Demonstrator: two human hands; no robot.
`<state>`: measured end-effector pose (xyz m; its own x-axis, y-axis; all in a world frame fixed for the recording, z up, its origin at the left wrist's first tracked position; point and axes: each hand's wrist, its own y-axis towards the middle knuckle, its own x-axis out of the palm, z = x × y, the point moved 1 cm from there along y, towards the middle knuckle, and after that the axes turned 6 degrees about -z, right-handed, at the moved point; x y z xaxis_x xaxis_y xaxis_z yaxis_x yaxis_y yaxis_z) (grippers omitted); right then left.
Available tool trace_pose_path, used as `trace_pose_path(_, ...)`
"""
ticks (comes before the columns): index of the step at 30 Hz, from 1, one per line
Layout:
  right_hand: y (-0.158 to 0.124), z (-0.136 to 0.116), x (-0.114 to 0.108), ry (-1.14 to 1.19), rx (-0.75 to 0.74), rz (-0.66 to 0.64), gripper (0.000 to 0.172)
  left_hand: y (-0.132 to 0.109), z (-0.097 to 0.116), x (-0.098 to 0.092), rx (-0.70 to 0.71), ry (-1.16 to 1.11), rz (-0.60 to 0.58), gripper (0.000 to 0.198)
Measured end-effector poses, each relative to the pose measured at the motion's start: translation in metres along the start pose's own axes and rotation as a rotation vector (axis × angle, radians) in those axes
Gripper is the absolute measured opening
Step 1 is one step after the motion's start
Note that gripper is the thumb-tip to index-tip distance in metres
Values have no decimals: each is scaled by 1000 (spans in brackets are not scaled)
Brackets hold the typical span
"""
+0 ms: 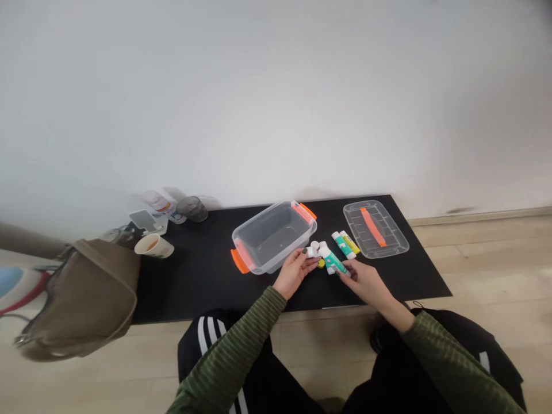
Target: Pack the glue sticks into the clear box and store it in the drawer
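My left hand point(293, 273) is closed, pinching a small white cap point(311, 252) between thumb and fingers. In my right hand point(365, 282) is a green-and-white glue stick point(336, 263), gripped near its lower end and tilted toward the cap. Another glue stick lies partly hidden beneath it, with more white caps point(315, 245) and a yellow cap point(321, 263) close by. Just beyond my right hand, a green-and-white glue stick point(343, 246) and a yellow one point(350, 242) lie side by side on the black table point(207, 287).
A clear plastic box point(276, 260) with orange latches stands open behind my left hand. Its clear lid point(393, 233) lies at the right. Leftward are a paper cup point(164, 249), a dark glass point(192, 209), a white bottle point(161, 206) and a brown bag point(90, 299).
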<state>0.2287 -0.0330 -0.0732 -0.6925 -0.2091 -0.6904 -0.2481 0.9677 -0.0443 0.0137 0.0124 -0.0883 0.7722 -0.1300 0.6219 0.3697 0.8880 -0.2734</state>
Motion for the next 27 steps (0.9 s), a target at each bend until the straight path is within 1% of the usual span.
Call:
trace_pose_path(3,-2,2,2,-52,-38,-5,29,-1,0,0,-13,-7,-9,24)
trace_pose_path(8,-3,6,3,-131,-110,24,28,-1,1,1,2,48,-35,30)
trace_pose_path(13,-3,9,4,-163,-146,94,28,-3,4,2,38,67,-21,35)
trace_pose_path(16,-3,9,4,-162,-177,137,28,-5,5,4,40,80,-22,37)
trace_pose_path(20,-3,7,3,-136,-194,163,28,-6,6,6,33,91,-14,38)
trace_pose_path(27,-3,5,5,-68,-171,148,29,-7,7,6,29,105,-3,38)
